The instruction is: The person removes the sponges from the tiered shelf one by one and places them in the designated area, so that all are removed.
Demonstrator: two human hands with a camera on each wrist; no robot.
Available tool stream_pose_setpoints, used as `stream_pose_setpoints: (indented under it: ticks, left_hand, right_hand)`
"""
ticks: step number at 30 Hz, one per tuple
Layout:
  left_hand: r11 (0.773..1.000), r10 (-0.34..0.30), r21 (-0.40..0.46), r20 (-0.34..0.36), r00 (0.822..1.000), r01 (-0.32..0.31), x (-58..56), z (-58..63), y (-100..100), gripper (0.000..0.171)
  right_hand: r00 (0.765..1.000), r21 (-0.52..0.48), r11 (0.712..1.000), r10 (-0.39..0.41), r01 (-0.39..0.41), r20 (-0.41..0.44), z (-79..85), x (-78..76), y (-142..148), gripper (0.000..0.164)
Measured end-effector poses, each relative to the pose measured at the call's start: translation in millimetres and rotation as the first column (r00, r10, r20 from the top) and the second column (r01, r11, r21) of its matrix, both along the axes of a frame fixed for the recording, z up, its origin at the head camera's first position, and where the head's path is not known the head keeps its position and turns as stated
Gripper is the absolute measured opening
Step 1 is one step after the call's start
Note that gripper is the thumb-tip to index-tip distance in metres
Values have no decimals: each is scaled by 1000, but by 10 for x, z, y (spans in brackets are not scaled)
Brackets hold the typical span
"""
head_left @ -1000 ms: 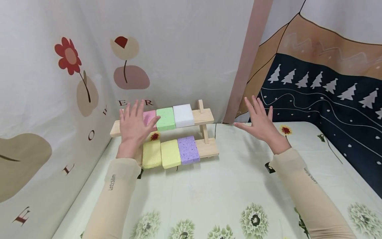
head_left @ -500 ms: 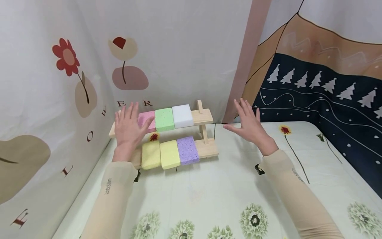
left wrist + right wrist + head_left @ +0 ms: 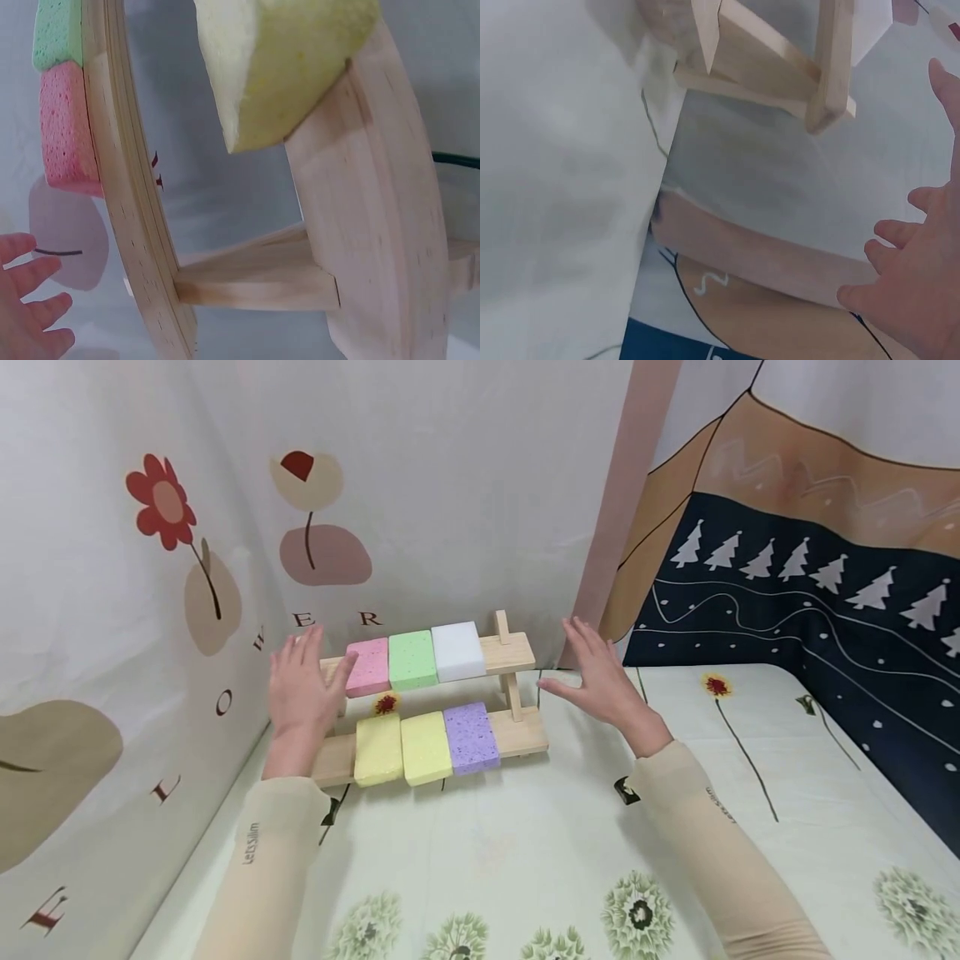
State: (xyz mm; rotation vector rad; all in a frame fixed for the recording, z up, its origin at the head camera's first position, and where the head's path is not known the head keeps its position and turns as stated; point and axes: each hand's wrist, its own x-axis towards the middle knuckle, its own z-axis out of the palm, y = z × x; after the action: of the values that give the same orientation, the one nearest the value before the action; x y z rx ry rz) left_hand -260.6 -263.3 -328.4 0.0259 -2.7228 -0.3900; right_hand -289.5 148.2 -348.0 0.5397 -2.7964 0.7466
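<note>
A two-tier wooden rack [image 3: 517, 732] carries sponges on both shelves. On the upper shelf sit a pink sponge [image 3: 368, 667], a green sponge [image 3: 412, 659] and a white sponge [image 3: 458, 652]. Two yellow sponges [image 3: 427, 747] and a purple speckled sponge [image 3: 472, 737] lie on the lower one. My left hand [image 3: 302, 697], fingers spread, is at the rack's left end, overlapping the upper shelf in the head view. Beyond the right end, my right hand [image 3: 602, 687] is held up with fingers extended and thumb toward the rack. Neither hand holds anything.
The rack stands on a table covered with a pale flower-print cloth [image 3: 525, 843]. Close behind it hangs a printed white curtain [image 3: 465, 485]. A dark curtain with tree shapes [image 3: 757, 602] borders the right side.
My right hand has moved left toward the rack's right end. My left hand has shifted slightly left and down, uncovering the pink sponge. The sponges stay where they were.
</note>
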Motion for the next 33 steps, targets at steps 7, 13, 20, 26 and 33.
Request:
stream_pose_setpoints:
  ticks: [7,13,20,26,33]
  left_hand:
    - [998,27,56,14,1000,-27,58,-46,-107,87]
    - [994,59,96,3,998,-59,95,-112,-213,83]
    - [978,100,185,-24,995,-94,147,-216,-336,76]
    - [972,110,209,-13,994,-105,178,-291,-440,74]
    - [952,171,247,60,983,-180,223,-368,-520,79]
  right_hand:
    - [999,-72,996,51,-50,1,-2,26,-128,97]
    - [997,-113,991,76,-77,-7,-23,38,-229,93]
    - [994,-136,985,101,-105,-36,-56,34,-348,91]
    - [992,-168,978,119,-122,-30,-67,46,-455,89]
    - [989,-177,973,146,-146,-15,-79,68,-553,87]
